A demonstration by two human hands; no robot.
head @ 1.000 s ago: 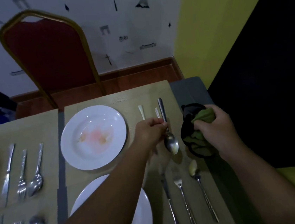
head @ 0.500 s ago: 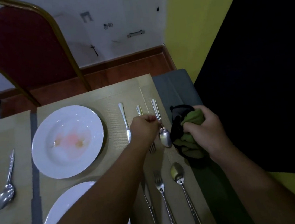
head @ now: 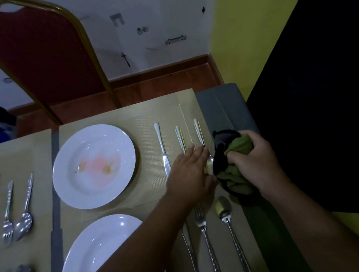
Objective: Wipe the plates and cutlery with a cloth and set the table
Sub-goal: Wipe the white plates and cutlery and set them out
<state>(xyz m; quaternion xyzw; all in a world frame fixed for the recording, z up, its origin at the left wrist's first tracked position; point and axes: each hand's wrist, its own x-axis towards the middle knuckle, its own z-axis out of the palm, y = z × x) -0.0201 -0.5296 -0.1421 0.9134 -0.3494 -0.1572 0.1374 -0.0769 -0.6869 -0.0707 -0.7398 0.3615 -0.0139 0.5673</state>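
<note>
Hands over far-right place setting. L hand (head: 189, 175) lies flat, palm down, fingers extended, on the mat over the far spoon (head: 201, 137); spoon handle sticks out past the fingertips, bowl w/ yellowish smear shows at the thumb side, just beside the cloth. Can't tell if L hand actually pinches the spoon or only presses on it. R hand (head: 253, 161) clenched round a bunched green/black cloth (head: 234, 174), resting at mat edge on grey table (head: 226, 106).

Far knife (head: 163, 151) and far fork (head: 180, 138) lie parallel, left of the spoon; fork partly under L hand. Far plate (head: 94, 166) left of the knife, white, w/ pink-orange smear in the well. Near plate (head: 93, 255) partly hidden by L forearm, looks unsmeared. Near fork (head: 206, 244) and near spoon (head: 229, 224) lie right of it; spoon bowl has yellow residue.

More cutlery (head: 10, 211) on mats at left edge. Red chair (head: 37, 55) behind table.
</note>
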